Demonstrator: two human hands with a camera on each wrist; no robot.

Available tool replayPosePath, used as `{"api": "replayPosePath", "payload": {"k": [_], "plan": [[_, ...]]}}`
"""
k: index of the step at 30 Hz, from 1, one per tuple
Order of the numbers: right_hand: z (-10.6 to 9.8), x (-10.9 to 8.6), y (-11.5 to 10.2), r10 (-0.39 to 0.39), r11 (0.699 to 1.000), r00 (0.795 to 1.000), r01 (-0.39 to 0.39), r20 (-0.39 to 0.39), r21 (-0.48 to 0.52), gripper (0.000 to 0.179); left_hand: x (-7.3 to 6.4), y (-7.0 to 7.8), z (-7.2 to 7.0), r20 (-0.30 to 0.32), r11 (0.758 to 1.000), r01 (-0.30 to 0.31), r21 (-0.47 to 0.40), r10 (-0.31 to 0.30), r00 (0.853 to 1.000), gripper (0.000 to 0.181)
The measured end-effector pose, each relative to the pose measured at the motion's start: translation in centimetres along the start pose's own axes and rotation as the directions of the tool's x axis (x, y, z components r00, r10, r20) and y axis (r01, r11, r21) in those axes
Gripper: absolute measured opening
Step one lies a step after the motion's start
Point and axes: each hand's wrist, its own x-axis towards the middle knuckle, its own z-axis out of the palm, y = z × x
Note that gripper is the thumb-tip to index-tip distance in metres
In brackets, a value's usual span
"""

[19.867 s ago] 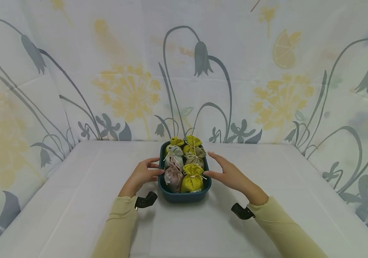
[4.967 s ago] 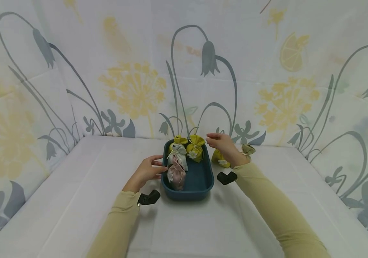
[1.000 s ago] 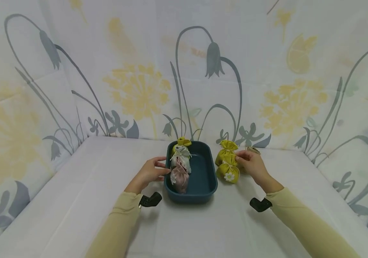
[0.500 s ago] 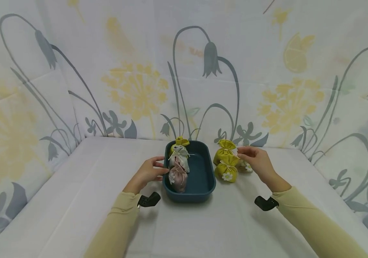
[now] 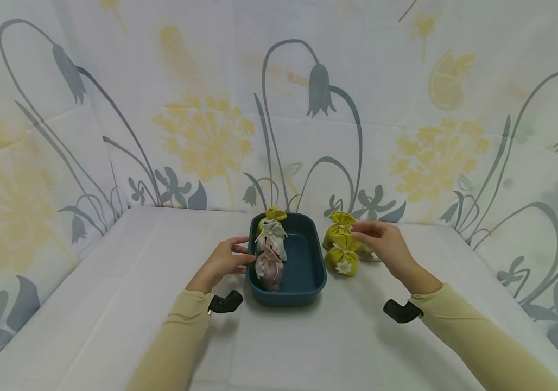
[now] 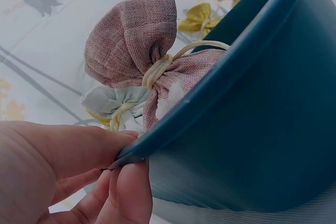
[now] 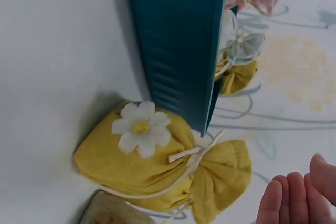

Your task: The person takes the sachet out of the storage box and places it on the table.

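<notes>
My left hand pinches the left rim of a dark blue plastic tub, thumb and fingertips meeting on its edge in the left wrist view. Along the tub's left side stand a pink drawstring pouch, a whitish pouch and a yellow pouch. Right of the tub, a yellow pouch with a white flower stands before another yellow pouch. A beige pouch is partly hidden by my right hand, which hovers near the pouch tops with relaxed fingers, holding nothing.
A white cloth covers the table. Behind it hangs a flower-printed cloth backdrop. Black wrist cameras sit on both sleeves, the left camera close to the tub's near corner.
Since the earliest frame, the right-hand row of pouches has moved from the tub to the table at its right. Over the last second my right hand has let go there; my left hand stays on the rim.
</notes>
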Motion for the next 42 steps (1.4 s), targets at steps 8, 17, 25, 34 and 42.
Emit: {"api": "replayPosePath", "payload": {"k": [8,17,25,34,42], "plan": [[1.0,-0.1,-1.2,0.016,0.999,0.999,-0.017,0.029,0.039,0.033,0.0,0.1,0.0,-0.005,1.0,-0.001,0.006,0.001,1.0,0.057],[2.6,-0.1,-1.9,0.038,0.995,0.995,-0.046,0.095,0.087,0.038,-0.1,0.2,0.0,0.0,1.0,-0.003,0.005,0.003,1.0,0.057],[4.5,-0.1,-2.6,0.03,0.988,0.985,-0.055,0.168,0.145,0.039,0.1,-0.1,0.0,0.016,1.0,-0.02,-0.02,0.02,1.0,0.058],[6.4,-0.4,-4.0,0.014,0.99,0.973,-0.047,0.231,0.136,0.037,0.0,-0.1,0.0,0.015,1.0,-0.017,-0.02,0.017,1.0,0.058],[8.4,0.0,-4.4,0.039,0.982,0.963,-0.087,0.268,0.169,0.034,0.1,-0.1,0.0,0.012,1.0,-0.014,-0.013,0.014,1.0,0.058]]}}
